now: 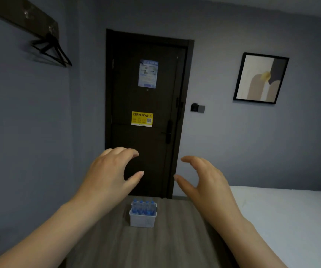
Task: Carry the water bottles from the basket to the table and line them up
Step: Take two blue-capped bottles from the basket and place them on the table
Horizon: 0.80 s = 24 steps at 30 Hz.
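Wood-grain surface (175, 246) is carrying the white basket (142, 220), with blue-capped water bottles (144, 208) standing upright inside it. Well short of the basket, the left hand (109, 175) and right hand (204, 182) are hovering with fingers spread and curved, holding nothing. Gripping outer bottles by their bodies is looking wisest. Behind the basket, a dark door (146, 97) is standing closed.

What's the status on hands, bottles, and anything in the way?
Left hand and right hand open, empty. Bottles upright in basket near door. Nothing blocks the basket.
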{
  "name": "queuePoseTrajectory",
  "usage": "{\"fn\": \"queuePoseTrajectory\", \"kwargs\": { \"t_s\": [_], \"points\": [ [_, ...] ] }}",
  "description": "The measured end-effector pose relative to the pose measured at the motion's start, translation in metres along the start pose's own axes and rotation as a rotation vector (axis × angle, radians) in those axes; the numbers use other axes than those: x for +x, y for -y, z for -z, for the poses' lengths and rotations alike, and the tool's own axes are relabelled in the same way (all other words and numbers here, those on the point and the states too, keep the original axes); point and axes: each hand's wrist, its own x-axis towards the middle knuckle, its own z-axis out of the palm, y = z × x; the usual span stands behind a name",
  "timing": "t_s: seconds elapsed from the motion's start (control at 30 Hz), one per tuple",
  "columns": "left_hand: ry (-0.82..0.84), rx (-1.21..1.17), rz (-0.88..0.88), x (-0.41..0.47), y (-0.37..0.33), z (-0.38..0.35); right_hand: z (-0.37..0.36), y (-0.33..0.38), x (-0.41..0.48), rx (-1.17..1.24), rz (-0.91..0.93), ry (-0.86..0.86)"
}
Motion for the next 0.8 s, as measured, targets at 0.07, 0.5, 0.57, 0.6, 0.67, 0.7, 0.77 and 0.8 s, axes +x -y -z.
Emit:
{"fn": "queuePoseTrajectory", "kwargs": {
  "t_s": [0.07, 0.5, 0.57, 0.6, 0.67, 0.7, 0.77, 0.8],
  "points": [
    [0.002, 0.004, 0.005, 0.025, 0.013, -0.023, -0.023, -0.018, 0.027, -0.007, 0.008, 0.01],
    [-0.026, 0.079, 0.006, 0.203, 0.084, -0.142, -0.132, -0.13, 0.204, -0.026, 0.015, 0.013],
    [-0.015, 0.079, 0.012, 0.225, 0.099, -0.163, -0.151, -0.143, 0.226, -0.039, 0.017, 0.019],
    [-0.01, 0.08, 0.015, 0.235, 0.106, -0.174, -0.161, -0.15, 0.237, -0.048, 0.015, 0.024],
    [-0.007, 0.086, 0.012, 0.257, 0.125, -0.197, -0.183, -0.165, 0.26, -0.075, 0.009, 0.026],
    [0.0, 0.087, 0.011, 0.269, 0.134, -0.208, -0.194, -0.171, 0.272, -0.083, 0.001, 0.024],
    [0.012, 0.084, 0.009, 0.293, 0.154, -0.23, -0.217, -0.183, 0.298, -0.094, -0.017, 0.032],
    [0.015, 0.08, 0.01, 0.305, 0.165, -0.241, -0.229, -0.189, 0.311, -0.103, -0.023, 0.037]
  ]
}}
